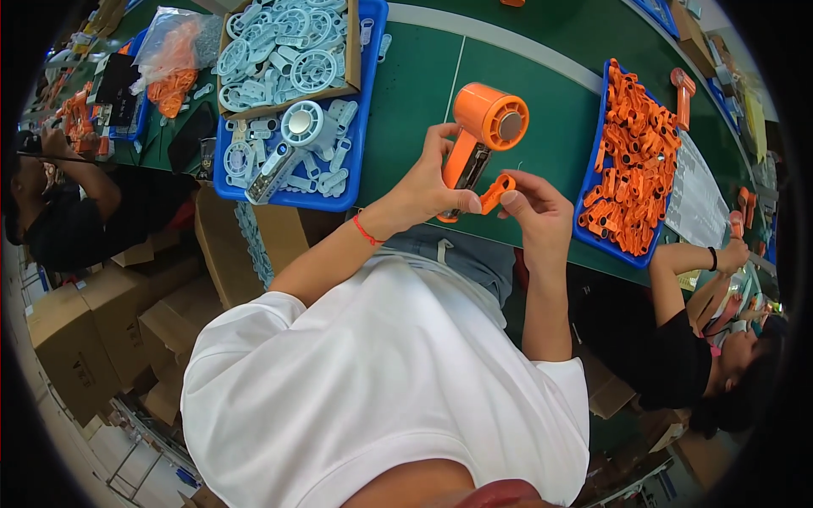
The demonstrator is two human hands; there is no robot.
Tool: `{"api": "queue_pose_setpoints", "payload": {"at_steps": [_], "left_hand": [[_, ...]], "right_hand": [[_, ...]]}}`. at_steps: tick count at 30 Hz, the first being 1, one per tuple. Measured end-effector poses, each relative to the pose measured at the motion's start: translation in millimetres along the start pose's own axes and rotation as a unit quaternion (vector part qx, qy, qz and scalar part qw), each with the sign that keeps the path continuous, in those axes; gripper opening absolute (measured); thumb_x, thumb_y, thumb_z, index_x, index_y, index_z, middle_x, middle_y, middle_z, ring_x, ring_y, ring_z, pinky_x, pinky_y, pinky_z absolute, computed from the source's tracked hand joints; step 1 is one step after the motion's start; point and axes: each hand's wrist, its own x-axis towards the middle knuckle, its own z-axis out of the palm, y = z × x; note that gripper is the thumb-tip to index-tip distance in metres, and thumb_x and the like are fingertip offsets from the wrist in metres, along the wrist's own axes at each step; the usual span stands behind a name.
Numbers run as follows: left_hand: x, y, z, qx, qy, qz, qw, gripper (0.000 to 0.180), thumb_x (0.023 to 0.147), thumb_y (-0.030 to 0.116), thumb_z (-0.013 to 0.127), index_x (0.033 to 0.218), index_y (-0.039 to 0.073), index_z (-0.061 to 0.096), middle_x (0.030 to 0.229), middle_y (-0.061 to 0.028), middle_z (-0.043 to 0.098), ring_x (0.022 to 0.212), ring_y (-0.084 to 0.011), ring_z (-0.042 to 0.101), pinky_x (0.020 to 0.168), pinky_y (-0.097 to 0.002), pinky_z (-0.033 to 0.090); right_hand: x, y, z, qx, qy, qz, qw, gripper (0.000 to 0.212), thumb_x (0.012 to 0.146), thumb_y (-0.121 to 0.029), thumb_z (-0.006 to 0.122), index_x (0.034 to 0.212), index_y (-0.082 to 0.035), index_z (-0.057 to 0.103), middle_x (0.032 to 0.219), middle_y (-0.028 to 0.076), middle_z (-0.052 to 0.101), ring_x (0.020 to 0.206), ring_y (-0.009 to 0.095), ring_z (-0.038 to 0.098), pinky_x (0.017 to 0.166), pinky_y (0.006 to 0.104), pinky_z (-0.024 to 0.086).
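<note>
My left hand (423, 188) is wrapped round the handle of an orange handheld fan (484, 118). The fan's round head points up and away, and its handle is uncovered on one side, showing dark and metallic insides. Between the fingertips of my right hand (542, 207) is a small orange plastic cover piece (497, 194) with an oval opening. That piece sits close beside the lower handle, and my left thumb reaches toward it. Whether it touches the handle I cannot tell.
A blue tray (583, 222) heaped with orange cover pieces lies to the right. At left, another blue tray (360, 169) holds pale blue parts, a cardboard box (352, 51) and a pale blue fan (292, 140). Co-workers sit on both sides of the green table (406, 93).
</note>
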Motion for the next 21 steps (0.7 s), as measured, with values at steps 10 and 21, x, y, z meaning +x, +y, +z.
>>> {"api": "queue_pose_setpoints", "payload": {"at_steps": [10,21], "left_hand": [[-3.6,-7.7,4.8,0.170,0.004,0.093,0.981,0.093,0.065,0.023,0.082,0.133,0.002,0.022,0.114,-0.0113,0.045,0.103,-0.0162,0.048,0.090,-0.0288,0.042],[-3.7,-7.2,0.3,0.139,-0.028,0.029,0.989,0.093,0.063,0.022,0.081,0.132,-0.003,0.024,0.120,-0.0166,0.043,0.112,-0.0251,0.046,0.094,-0.0331,0.039]], "right_hand": [[-0.5,12.2,11.6,-0.063,0.050,0.023,0.996,0.022,0.082,-0.008,0.064,0.100,0.004,0.059,0.083,0.007,0.063,0.073,0.009,0.058,0.061,0.0206,0.046],[-1.5,14.8,6.4,-0.166,-0.044,-0.023,0.985,0.020,0.086,-0.009,0.059,0.102,0.003,0.058,0.088,0.008,0.064,0.075,0.009,0.058,0.066,0.0203,0.045]]}}
